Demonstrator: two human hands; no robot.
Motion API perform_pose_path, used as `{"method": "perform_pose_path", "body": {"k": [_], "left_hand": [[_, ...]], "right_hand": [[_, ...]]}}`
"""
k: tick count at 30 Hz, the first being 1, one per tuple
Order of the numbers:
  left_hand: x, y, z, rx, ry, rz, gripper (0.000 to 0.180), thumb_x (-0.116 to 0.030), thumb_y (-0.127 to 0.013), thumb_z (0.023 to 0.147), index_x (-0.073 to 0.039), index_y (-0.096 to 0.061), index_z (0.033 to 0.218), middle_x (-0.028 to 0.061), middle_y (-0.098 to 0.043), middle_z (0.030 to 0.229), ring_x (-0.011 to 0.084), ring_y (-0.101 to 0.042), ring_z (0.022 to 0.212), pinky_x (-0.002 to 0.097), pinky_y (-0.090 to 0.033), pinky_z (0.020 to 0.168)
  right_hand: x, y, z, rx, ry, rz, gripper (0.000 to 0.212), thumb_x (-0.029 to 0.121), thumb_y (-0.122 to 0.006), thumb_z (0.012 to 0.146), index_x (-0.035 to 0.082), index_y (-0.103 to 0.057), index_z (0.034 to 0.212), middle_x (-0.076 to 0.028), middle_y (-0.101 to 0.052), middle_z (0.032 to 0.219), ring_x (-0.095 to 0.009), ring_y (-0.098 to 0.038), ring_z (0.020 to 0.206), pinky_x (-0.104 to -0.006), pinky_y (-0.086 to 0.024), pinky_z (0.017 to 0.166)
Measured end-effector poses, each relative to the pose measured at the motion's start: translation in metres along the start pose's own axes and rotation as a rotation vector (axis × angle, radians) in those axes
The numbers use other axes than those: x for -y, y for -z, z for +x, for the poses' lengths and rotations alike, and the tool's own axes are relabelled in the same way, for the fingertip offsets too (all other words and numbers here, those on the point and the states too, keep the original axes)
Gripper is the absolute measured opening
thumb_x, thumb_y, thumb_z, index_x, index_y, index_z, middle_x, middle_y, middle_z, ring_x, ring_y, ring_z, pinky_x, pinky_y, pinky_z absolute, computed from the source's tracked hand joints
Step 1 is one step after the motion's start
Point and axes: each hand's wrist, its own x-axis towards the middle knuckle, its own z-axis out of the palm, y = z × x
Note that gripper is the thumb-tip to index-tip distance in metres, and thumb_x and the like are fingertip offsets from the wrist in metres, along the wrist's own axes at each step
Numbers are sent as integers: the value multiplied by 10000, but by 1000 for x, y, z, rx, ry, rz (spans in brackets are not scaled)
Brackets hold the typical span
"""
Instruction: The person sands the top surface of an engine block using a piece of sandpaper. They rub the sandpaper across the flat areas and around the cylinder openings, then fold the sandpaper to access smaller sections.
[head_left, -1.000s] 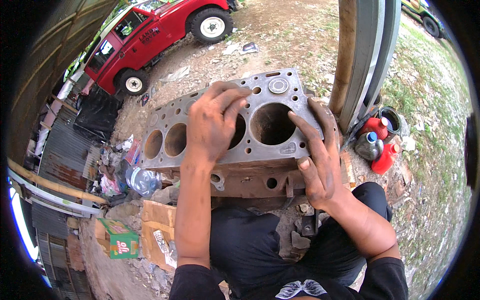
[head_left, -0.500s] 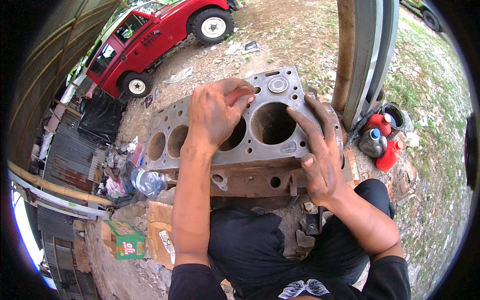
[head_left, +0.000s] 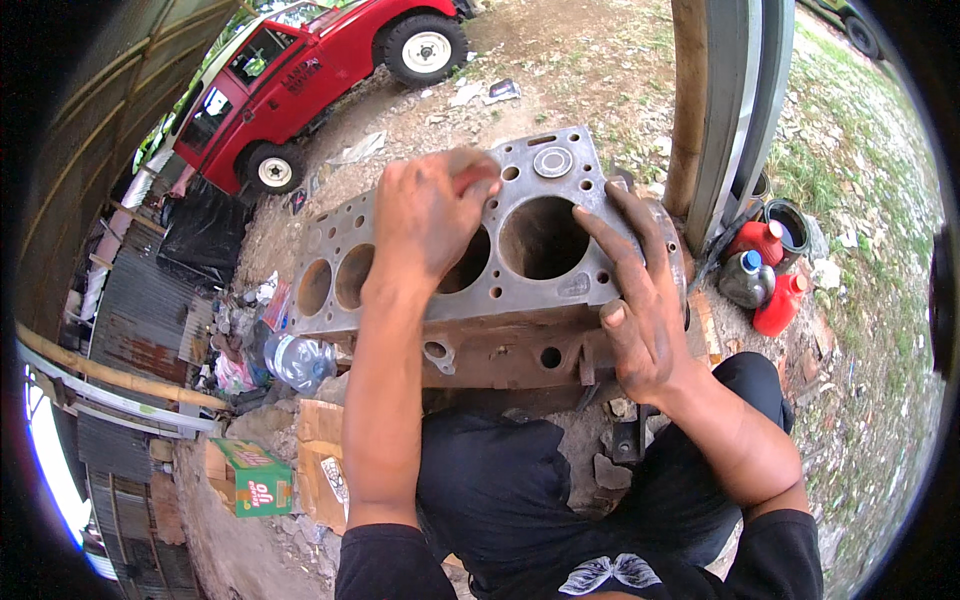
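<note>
Both hands (head_left: 425, 215) (head_left: 645, 330) seemingly on engine block (head_left: 540, 308)

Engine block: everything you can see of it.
The engine block sits face up: a grey, metallic-looking top face with four large bores visible and smaller holes, above a rusty-brown side. The right hand touches its right end; the left hand, partly blurred, hides part of the top, contact unclear.

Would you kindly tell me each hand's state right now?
Left hand: curled over the engine block; whether holding anything cannot be told.
Right hand: open, resting on the block.
</note>
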Motion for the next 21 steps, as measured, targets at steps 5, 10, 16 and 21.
{"method": "perform_pose_path", "body": {"k": [5,10,16,21], "left_hand": [[-5,9,2,72,-55,49,157,-124,-830,854,-94,-848,1007,154,-815,930,336,-792,848,416,-609,814],[-1,11,0,80,-11,34,168,-135,-842,861,-83,-847,1021,161,-816,938,334,-794,858,418,-607,823],[-3,11,0,114,-72,26,142,-115,-810,875,-103,-849,1012,155,-812,940,355,-785,873,427,-613,845],[-8,7,5,115,-38,57,149,-89,-788,873,-107,-851,1008,139,-816,930,330,-791,883,413,-614,852]], "right_hand": [[-1,1,2,-13,-8,-37,815,653,-419,1078,30,-492,1599,-361,-322,1645,-584,-340,1524,-595,-270,1270],[-3,-3,-1,-26,14,7,803,637,-424,1080,27,-489,1599,-366,-326,1638,-583,-358,1511,-601,-288,1257],[-7,-4,-2,-37,12,-78,805,626,-448,1071,35,-467,1618,-346,-330,1641,-581,-348,1520,-590,-283,1266],[-5,-4,-3,-39,-4,20,798,601,-479,1059,37,-457,1623,-346,-335,1635,-584,-355,1514,-590,-284,1265]]}}
